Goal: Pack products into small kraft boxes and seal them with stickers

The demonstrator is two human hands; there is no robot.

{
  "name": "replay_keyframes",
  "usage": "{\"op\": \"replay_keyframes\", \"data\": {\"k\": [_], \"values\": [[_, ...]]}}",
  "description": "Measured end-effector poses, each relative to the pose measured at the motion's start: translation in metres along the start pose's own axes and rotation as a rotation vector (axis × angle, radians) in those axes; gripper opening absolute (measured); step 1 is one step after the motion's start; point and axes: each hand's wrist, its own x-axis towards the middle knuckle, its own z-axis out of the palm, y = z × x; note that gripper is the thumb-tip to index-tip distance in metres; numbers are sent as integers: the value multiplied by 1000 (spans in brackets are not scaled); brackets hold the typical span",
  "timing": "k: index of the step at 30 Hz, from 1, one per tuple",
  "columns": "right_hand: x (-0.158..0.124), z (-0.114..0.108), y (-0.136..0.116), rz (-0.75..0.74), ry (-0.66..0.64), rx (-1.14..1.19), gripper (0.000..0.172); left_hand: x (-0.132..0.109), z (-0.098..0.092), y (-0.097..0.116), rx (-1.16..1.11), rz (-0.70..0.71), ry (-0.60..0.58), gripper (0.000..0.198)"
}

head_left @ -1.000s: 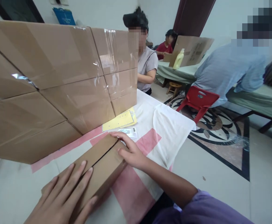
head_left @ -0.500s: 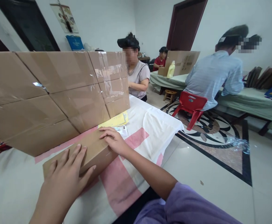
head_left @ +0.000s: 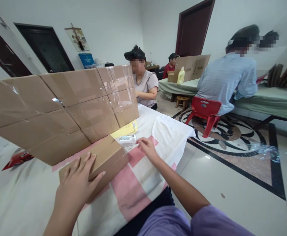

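Note:
A long brown cardboard box (head_left: 110,155) lies on the cloth-covered table in front of me. My left hand (head_left: 78,178) rests across its near left end, fingers spread over the top and the thumb along the side. My right hand (head_left: 147,149) is off the box, to its right, with loosely bent fingers and nothing visible in them. Its fingertips are close to a small white object (head_left: 128,139) with a printed patch; whether they touch it I cannot tell. A yellow printed sheet (head_left: 127,129) lies behind that object, partly hidden.
A stack of taped cardboard boxes (head_left: 84,101) stands like a wall behind the box. A red packet (head_left: 17,159) lies at left. A co-worker (head_left: 145,82) is beyond the stack; another sits on a red chair (head_left: 204,108) at right. The table's cloth edge (head_left: 194,131) hangs over the tiled floor.
My right hand has lifted off the far end of the box and moved right, beside the white object. My left hand stays on the box. The view has shifted slightly.

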Motion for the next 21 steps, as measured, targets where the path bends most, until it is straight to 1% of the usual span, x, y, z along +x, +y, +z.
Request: {"op": "replay_keyframes", "data": {"k": [2, 3, 4, 6, 9, 12, 14, 17, 21], "values": [[11, -24, 12, 31, 72, -66, 23, 0, -1, 0, -15, -7, -15, 66], [17, -33, 17, 48, 87, -105, 21, 1, 0, -1, -22, -8, -27, 67], [23, -39, 21, 60, 86, -144, 19, 1, 0, -2, -30, -10, -40, 68], [35, -42, 26, 63, 49, -221, 17, 1, 0, -3, -39, -13, -53, 70], [54, -31, 25, 4, -54, -318, 26, 1, -2, -2, -25, -23, -50, 69], [71, -16, 20, -90, -213, -399, 43, 0, -5, 2, 14, -18, -53, 69], [78, -8, 16, -132, -318, -454, 50, -1, -6, 4, 31, -6, -58, 69], [79, -4, 9, -154, -407, -544, 46, -1, -8, 5, 59, -7, -50, 68], [63, -5, 1, -110, -406, -676, 37, -1, -10, 8, 82, -16, -65, 69]]}}
